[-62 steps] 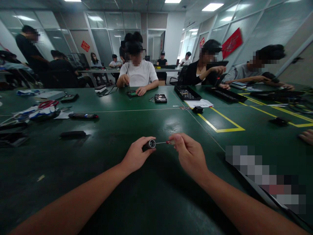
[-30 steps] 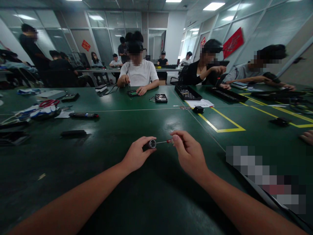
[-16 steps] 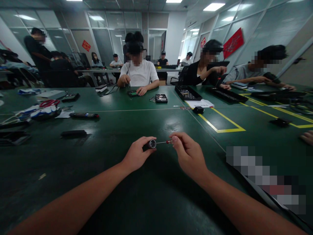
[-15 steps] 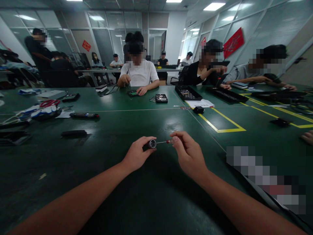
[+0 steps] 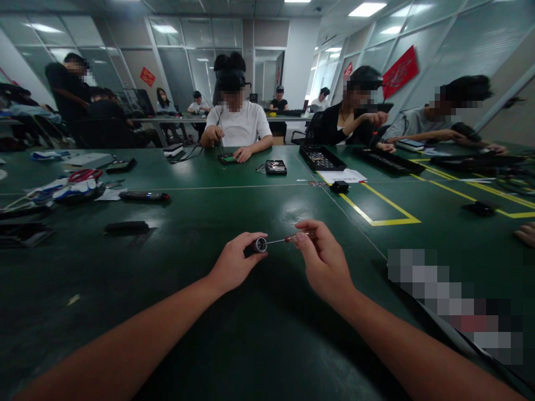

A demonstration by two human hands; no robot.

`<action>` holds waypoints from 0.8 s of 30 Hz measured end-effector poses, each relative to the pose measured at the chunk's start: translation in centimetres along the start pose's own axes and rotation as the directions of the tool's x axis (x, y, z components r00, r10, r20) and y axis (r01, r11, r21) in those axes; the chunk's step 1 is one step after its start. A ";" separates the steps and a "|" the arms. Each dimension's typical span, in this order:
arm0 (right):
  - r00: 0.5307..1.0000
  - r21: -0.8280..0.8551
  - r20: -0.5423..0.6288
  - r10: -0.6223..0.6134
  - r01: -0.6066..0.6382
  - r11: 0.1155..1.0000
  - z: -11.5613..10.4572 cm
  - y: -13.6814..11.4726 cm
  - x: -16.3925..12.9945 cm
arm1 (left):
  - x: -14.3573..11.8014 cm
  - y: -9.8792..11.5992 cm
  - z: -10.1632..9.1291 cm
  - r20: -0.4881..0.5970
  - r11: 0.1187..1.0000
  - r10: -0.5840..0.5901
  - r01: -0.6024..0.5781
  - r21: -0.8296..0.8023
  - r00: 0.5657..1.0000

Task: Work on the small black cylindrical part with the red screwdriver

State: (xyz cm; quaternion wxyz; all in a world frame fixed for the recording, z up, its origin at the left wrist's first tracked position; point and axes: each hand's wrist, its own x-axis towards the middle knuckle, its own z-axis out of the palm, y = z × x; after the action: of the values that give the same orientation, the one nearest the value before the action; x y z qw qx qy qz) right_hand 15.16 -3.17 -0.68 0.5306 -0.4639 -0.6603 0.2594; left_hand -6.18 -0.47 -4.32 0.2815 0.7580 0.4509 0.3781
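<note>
My left hand (image 5: pixel 234 263) is closed round a small dark cylinder (image 5: pixel 261 245) with a round, silvery open end turned toward me and to the right. Its far part is hidden by my fingers. In my right hand (image 5: pixel 324 253) is a screwdriver (image 5: pixel 291 239) with a clear handle and a red collar, pinched between thumb and fingers. The thin metal shaft points left, and its tip meets the cylinder's open end; whether it sits inside or only touches the rim I cannot tell. Both hands are held above the green table (image 5: pixel 259 334).
Left lie a black bar-shaped object (image 5: pixel 126 228), a dark pen-like tool (image 5: pixel 144 196) and bundled cables (image 5: pixel 79 186). Ahead are a hard drive (image 5: pixel 276 167), a black tray of parts (image 5: pixel 321 158) and a small black block (image 5: pixel 339 186). Several people sit across the table.
My right hand's fingers have shifted slightly up and opened a little along the screwdriver handle, showing more of it. My left hand and the cylinder stay in place.
</note>
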 end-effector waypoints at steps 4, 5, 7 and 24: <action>1.000 0.020 0.018 0.018 -0.018 1.000 0.2 0.2 -0.2 | 0.0 0.0 0.0 0.008 1.000 0.004 -0.004 0.010 1.000; 1.000 0.015 0.021 0.017 -0.018 1.000 0.3 0.2 -0.2 | 0.0 0.0 0.1 0.006 1.000 0.002 -0.002 0.013 1.000; 1.000 0.032 0.008 0.027 -0.027 0.999 0.6 0.3 -0.1 | 0.1 0.1 0.1 -0.012 1.000 -0.008 0.008 0.022 1.000; 0.940 0.464 -0.031 0.341 -0.288 0.837 0.9 2.4 1.6 | 0.1 -0.1 -0.2 0.003 0.994 0.072 -0.072 0.087 0.997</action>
State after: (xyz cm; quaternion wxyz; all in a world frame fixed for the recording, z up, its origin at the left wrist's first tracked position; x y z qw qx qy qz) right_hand 15.13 -0.58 -2.22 0.6102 -0.4433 -0.4654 0.4632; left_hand -6.37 -0.30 -4.24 0.2343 0.7852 0.4394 0.3681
